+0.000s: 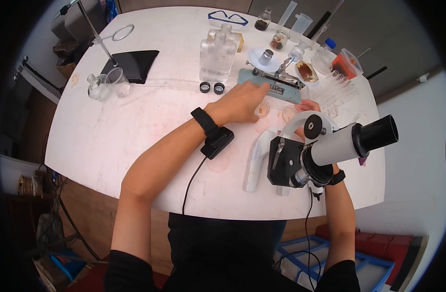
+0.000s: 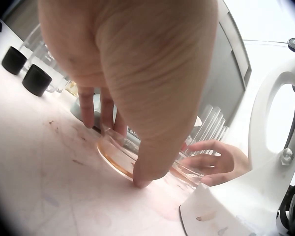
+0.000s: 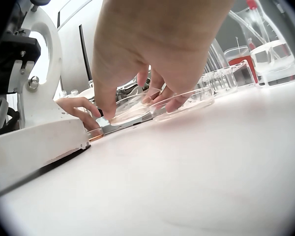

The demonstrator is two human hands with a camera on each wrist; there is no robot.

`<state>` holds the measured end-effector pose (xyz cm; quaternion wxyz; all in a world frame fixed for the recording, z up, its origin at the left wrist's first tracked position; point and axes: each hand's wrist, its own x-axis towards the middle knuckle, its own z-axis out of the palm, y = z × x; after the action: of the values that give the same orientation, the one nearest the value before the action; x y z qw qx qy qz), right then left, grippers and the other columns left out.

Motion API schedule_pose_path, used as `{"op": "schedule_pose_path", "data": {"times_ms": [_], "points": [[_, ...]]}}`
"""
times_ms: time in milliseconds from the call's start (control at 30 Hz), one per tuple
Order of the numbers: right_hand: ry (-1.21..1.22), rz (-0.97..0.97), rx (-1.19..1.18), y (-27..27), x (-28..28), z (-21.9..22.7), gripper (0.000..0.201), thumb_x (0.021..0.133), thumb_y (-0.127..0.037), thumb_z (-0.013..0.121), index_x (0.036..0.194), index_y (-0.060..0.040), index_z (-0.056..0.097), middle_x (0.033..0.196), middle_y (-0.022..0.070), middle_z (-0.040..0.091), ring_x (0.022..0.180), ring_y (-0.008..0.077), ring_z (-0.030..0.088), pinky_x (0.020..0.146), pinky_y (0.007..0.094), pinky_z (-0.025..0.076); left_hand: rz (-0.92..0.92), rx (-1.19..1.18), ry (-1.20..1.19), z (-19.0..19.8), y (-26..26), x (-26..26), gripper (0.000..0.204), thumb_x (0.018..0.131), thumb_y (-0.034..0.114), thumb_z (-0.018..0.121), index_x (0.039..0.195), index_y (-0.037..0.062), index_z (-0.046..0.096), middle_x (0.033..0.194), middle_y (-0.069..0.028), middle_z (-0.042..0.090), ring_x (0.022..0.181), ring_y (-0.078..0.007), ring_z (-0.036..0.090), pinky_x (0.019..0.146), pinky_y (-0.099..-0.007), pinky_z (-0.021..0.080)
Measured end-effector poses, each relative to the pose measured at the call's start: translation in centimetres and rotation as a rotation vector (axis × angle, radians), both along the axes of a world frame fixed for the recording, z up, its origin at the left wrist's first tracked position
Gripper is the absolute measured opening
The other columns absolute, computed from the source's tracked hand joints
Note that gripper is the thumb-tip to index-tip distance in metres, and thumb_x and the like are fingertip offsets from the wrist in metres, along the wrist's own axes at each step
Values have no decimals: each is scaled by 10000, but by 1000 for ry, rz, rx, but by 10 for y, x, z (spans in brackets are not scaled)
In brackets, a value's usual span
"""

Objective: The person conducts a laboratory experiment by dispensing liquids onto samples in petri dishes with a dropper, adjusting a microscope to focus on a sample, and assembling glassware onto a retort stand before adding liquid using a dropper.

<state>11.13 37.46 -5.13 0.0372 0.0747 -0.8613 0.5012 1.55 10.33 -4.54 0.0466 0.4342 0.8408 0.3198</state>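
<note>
Though shallow, dish [image 2: 114, 157] beneath left hand [image 2: 132, 83].

Surface [image 1: 96, 141]: white, blotched pink. Left dish [image 2: 114, 153]: clear, contents orange. Balance [image 1: 288, 94]: blue-green. Microscope [image 1: 335, 146], near right: white and black. Goggles [image 1: 227, 19], far: blue-framed.

Glossy transparent petri dish [image 2: 114, 156], matt plastic caps [image 2: 37, 80], smooth stained tabletop [image 1: 111, 131]

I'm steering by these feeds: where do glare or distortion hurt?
Head: wide-angle bowing and black corners, with clear dishes faint against the pale table; left wrist: upper-right background nearly white; right wrist: dark lower corners, with the nearby table washed out.
</note>
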Motion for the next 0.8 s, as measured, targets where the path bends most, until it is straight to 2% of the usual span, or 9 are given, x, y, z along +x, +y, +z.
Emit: {"op": "schedule_pose_path", "data": {"times_ms": [167,267,500,600,700,800], "points": [[22,-65,104,-15,1,9,507,837,-128,685,1282,-50,457,1216,94,577,1140,150,567,968,246,438,-6,40,-13,-7,3,-3,677,707,147,801,1263,39,429,1096,-230,613,1074,-398,561,917,-451,467],[100,-28,122,-12,-5,0,480,815,-122,699,1232,-55,472,1196,93,597,1130,155,576,960,250,439,2,33,0,-2,2,-3,687,704,154,807,1262,34,425,1099,-218,628,1066,-394,567,913,-452,468],[20,-31,189,-29,1,22,454,793,-130,720,1185,-50,504,1186,130,608,1131,185,590,964,271,440,28,16,-5,26,-9,-3,719,683,145,814,1271,12,423,1105,-217,627,1069,-388,574,913,-433,476],[106,-43,169,-23,-3,8,433,798,-147,722,1172,-54,523,1133,120,617,1101,205,607,964,286,444,29,-1,-7,41,-14,3,746,667,135,825,1280,7,420,1110,-218,627,1071,-385,574,917,-425,477],[140,-22,365,-21,-3,13,448,777,-165,729,1170,-71,537,1065,116,616,1047,225,616,903,301,457,24,0,-18,53,-18,11,766,658,131,836,1288,5,417,1116,-213,627,1082,-382,573,919,-421,478],[206,10,390,-25,2,22,440,773,-159,701,1174,-69,543,1093,124,619,1051,239,597,914,322,442,27,27,-11,63,-25,24,778,659,129,840,1298,10,412,1128,-204,627,1095,-379,571,921,-418,477]]}}
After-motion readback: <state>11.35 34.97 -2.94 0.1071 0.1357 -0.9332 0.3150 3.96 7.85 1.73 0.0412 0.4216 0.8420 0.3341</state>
